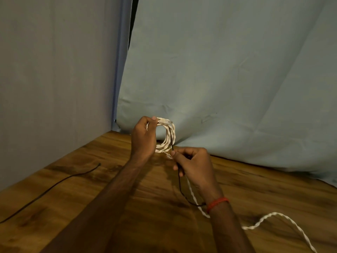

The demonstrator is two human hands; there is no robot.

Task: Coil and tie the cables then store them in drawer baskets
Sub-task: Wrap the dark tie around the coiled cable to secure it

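Right hand [195,165] in a pinch on the dark cord [180,187], left hand [144,137] tight around the white cable coil [165,143].

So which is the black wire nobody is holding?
Start at the wooden table. Look at its left side: a thin black cord lies there alone, untouched. The other dark cord is pinched in the right hand beside the white coil.

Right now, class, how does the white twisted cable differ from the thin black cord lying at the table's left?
The white twisted cable is thick and pale; the thin black cord is slim and dark. The cable is looped, gripped by the left hand; the cord lies stretched out, untouched. Both trail over the wooden table.
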